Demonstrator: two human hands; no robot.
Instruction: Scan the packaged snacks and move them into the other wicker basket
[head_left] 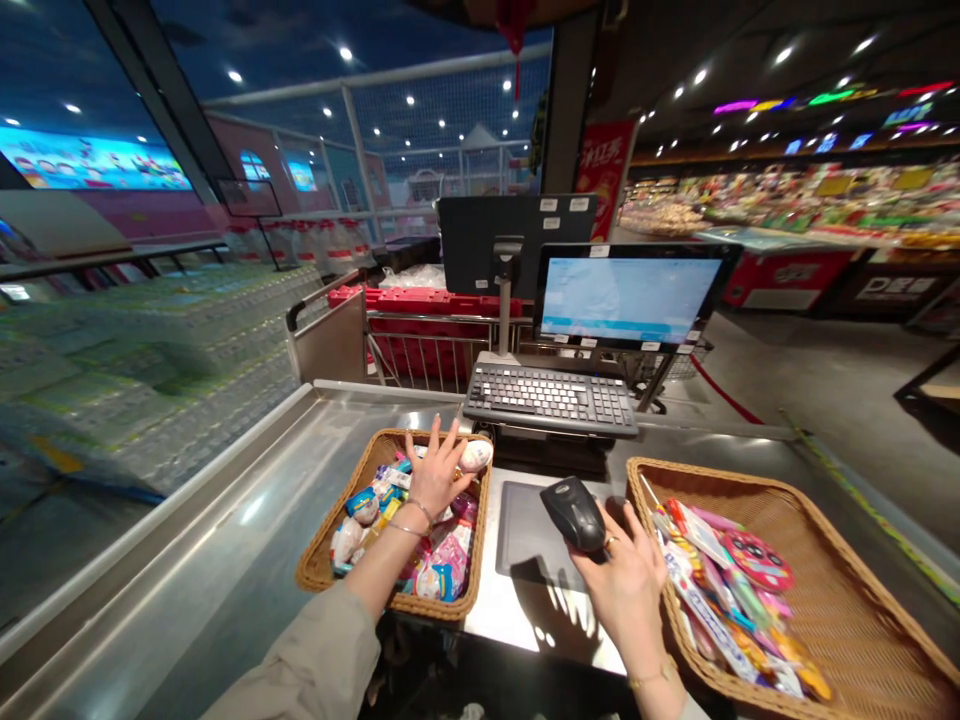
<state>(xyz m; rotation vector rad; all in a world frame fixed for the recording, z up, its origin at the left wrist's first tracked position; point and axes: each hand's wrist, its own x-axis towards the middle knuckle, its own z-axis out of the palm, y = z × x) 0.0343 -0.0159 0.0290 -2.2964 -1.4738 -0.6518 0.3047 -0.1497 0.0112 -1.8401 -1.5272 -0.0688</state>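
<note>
My left hand (439,480) reaches over the left wicker basket (307,570), palm down, fingers stretched and spread. A white egg-shaped package (475,456) lies beside its fingers at the basket's far corner; whether they touch is unclear. Small wrapped sweets and toys (442,572) in bright colours fill this basket. My right hand (628,580) is at a black barcode scanner (573,512), thumb against its rear and fingers along its right side. The scanner's handle is hidden. It hangs over a grey pad (521,530) in the counter.
A second wicker basket (847,600) at the right holds packaged toys and sweets (727,590). Behind the metal counter (262,510) stand a keyboard (551,395), a lit screen (630,298) and a second monitor (495,235). A shopping cart (427,345) is beyond them.
</note>
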